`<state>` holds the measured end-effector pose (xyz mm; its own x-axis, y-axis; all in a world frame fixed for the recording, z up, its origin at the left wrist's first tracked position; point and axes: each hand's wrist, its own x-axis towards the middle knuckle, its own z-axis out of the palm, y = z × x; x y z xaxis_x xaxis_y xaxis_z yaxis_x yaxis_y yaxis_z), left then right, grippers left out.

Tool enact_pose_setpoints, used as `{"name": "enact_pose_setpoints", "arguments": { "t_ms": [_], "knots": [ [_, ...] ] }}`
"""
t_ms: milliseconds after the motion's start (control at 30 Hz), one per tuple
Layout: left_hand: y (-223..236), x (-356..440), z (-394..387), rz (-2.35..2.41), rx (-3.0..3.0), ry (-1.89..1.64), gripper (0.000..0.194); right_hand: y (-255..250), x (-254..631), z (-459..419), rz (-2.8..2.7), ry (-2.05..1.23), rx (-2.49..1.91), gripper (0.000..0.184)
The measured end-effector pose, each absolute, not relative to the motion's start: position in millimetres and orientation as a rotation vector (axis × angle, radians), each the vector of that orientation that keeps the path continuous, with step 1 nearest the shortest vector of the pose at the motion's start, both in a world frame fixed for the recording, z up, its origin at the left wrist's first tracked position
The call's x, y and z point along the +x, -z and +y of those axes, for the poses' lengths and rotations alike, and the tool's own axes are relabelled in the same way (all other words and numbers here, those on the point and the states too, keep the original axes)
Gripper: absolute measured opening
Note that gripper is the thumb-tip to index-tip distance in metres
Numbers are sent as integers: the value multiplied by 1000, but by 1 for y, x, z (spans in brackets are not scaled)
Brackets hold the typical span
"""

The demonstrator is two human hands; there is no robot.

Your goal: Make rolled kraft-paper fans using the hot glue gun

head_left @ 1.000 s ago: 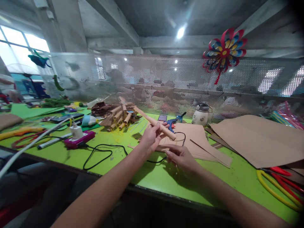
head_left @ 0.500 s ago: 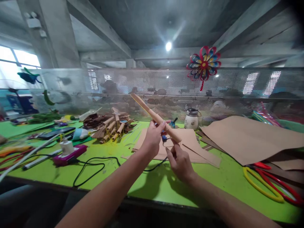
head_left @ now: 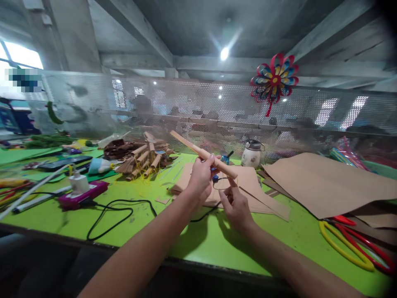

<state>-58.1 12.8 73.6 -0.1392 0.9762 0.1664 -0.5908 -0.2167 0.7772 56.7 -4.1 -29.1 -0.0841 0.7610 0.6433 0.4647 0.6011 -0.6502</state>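
My left hand [head_left: 201,176] is closed around a rolled brown paper tube [head_left: 227,169], which slants from upper left to lower right. Its upper part narrows to a long flat strip with a yellow edge. Just below the tube's lower end is my right hand [head_left: 237,207], fingers curled and the index fingertip up against the tube. Whatever those fingers hold is hidden. A small blue object [head_left: 215,179] with a thin dark loop shows between the hands; its kind is unclear. Beneath lies a stack of brown paper sheets [head_left: 252,182].
Several finished paper rolls [head_left: 144,159] are piled at left, near a purple power strip [head_left: 83,196] with a black cord [head_left: 124,202]. A patterned jar [head_left: 252,154] stands behind. Large brown sheets [head_left: 328,182] and red and yellow scissors [head_left: 347,246] lie right.
The view has shifted slightly. The tube's upper tip has dipped, so the tube lies a little flatter. My left hand keeps its grip, and my right hand stays by the lower end.
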Motion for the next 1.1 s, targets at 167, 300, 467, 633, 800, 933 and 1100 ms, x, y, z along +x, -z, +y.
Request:
{"name": "enact_pose_setpoints", "arguments": {
  "t_ms": [167,300,467,633,800,933,1100],
  "knots": [
    [-68,-58,13,610,796,-1618,8,26,52,4,-1589,-784,-875,52],
    [-64,-57,15,624,787,-1590,8,20,50,5,-1439,-959,-870,43],
    [-59,-58,18,630,797,-1558,9,14,54,3,-1334,-1036,-954,40],
    [-58,-60,19,635,796,-1517,9,19,56,5,-1293,-1208,-878,35],
    [-52,-61,22,633,786,-1489,10,13,55,-1,-1169,-1430,-773,27],
    [-46,-65,27,620,798,-1499,10,3,55,-11,-1149,-1573,-775,28],
    [-46,-70,32,605,846,-1483,10,3,57,-17,-1271,-1564,-884,36]
  ]
}}
